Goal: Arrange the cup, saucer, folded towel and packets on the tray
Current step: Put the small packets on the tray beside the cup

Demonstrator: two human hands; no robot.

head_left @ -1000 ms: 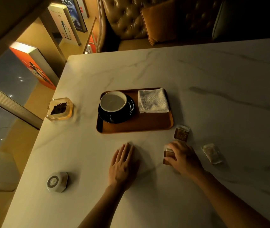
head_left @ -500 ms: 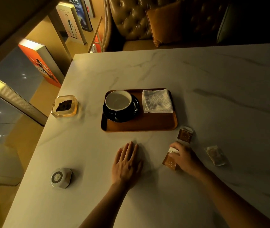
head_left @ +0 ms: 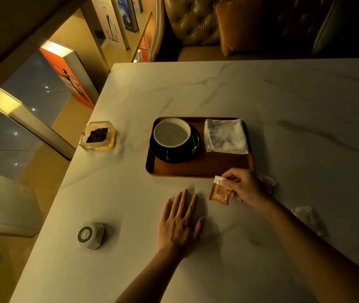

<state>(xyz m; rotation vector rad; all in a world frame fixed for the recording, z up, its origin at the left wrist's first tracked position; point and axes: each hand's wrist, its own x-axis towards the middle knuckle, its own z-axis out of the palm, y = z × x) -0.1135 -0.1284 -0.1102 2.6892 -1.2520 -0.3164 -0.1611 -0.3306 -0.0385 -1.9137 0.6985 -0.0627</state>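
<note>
Head view: left hand (head_left: 179,224) lies flat on the marble surface (head_left: 283,101), fingers spread, its grip apart and holding nothing. Left of it, near the surface's left edge, sits a small white puck (head_left: 90,235). Right hand (head_left: 247,188) has its grip clamped on an amber packet (head_left: 220,191), pinched at the white top strip, just short of the tray (head_left: 198,169) near rim, right of centre. A pale packet (head_left: 306,216) lies on the surface right of the forearm; a dark packet (head_left: 268,184) shows just behind the right hand, beside the tray's near right corner. On the tray, the cup (head_left: 172,132) stands on a dark saucer (head_left: 192,149) at the left half; the folded towel (head_left: 225,136) lies at the far right. The tray's near strip is bare. A glass dish (head_left: 98,136) of dark bits sits near the left edge, well apart from the tray. Beyond the tray, open marble runs to the far edge. Packet print is not legible.
</note>
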